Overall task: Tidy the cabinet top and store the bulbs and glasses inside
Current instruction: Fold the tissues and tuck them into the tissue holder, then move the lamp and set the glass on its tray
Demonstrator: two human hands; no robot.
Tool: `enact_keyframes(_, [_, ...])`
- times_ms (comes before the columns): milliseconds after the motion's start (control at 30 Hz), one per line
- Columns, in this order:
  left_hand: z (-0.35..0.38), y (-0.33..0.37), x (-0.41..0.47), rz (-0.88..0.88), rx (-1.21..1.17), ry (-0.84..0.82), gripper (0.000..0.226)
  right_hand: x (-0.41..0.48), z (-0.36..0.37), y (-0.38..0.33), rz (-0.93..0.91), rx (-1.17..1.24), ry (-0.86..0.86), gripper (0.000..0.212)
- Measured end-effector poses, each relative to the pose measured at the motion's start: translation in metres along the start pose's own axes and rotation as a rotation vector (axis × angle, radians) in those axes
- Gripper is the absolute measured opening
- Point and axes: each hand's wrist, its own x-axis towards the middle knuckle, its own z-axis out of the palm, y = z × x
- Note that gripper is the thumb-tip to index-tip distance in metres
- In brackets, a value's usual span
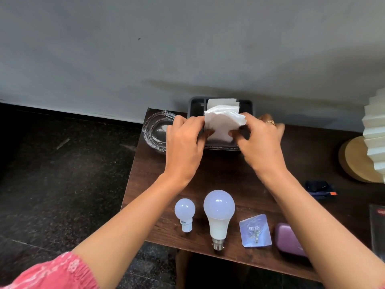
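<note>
Two white bulbs lie near the front edge of the dark wooden cabinet top (235, 180): a small bulb (185, 213) and, to its right, a large bulb (218, 215). A purple glasses case (288, 239) lies further right, partly hidden by my right forearm. At the back stands a dark tissue holder (194, 107) with white tissues (223, 119). My left hand (183, 144) and my right hand (260, 142) both pinch the crumpled top tissue from either side.
A clear glass ashtray (155, 130) sits at the back left corner, next to my left hand. A packaged hook (255, 233) lies between the large bulb and the case. A small dark blue object (319, 189), a lamp's wooden base (354, 161) and a dark flat item (378, 226) are on the right.
</note>
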Motion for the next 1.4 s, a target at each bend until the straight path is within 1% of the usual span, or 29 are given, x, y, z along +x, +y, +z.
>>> enact_keyframes(100, [0.001, 0.001, -0.001, 0.014, -0.007, -0.012, 0.006, -0.005, 0.000, 0.001, 0.012, 0.060, -0.014, 0.024])
enact_keyframes(200, [0.002, 0.003, -0.004, -0.002, -0.065, -0.031, 0.018, -0.007, 0.001, 0.003, 0.022, 0.127, -0.013, 0.027])
enact_keyframes(433, [0.002, 0.006, -0.008, -0.040, -0.105, -0.043, 0.026, -0.008, -0.002, -0.001, 0.031, 0.338, 0.017, 0.032])
enact_keyframes(533, [0.003, 0.008, -0.009, -0.070, -0.151, -0.014, 0.036, -0.009, -0.005, 0.000, 0.021, 0.352, 0.036, 0.038])
enact_keyframes(600, [0.003, 0.012, -0.012, -0.100, -0.173, 0.030, 0.043, -0.012, -0.009, 0.001, 0.017, 0.347, 0.059, 0.039])
enact_keyframes(667, [0.001, 0.019, -0.020, -0.128, -0.189, 0.067, 0.043, -0.018, -0.012, 0.002, 0.012, 0.339, 0.095, 0.035])
enact_keyframes(733, [-0.002, 0.029, -0.032, -0.114, -0.182, 0.062, 0.040, -0.026, -0.017, 0.002, 0.011, 0.339, 0.135, 0.031])
enact_keyframes(833, [-0.003, 0.047, -0.054, -0.074, -0.196, -0.031, 0.036, -0.041, -0.026, 0.002, -0.005, 0.316, 0.166, 0.028])
enact_keyframes(1000, [0.010, 0.081, -0.082, -0.018, -0.343, -0.200, 0.032, -0.068, -0.040, 0.008, -0.035, 0.258, 0.215, 0.026])
enact_keyframes(1133, [0.021, 0.116, -0.101, 0.029, -0.526, -0.332, 0.035, -0.097, -0.054, 0.020, 0.033, 0.266, 0.325, 0.027])
enact_keyframes(1267, [0.028, 0.151, -0.122, 0.112, -0.620, -0.491, 0.042, -0.131, -0.070, 0.038, 0.112, 0.259, 0.432, 0.030])
enact_keyframes(1400, [0.049, 0.179, -0.137, 0.044, -0.657, -0.585, 0.034, -0.163, -0.086, 0.068, 0.215, 0.198, 0.504, 0.028])
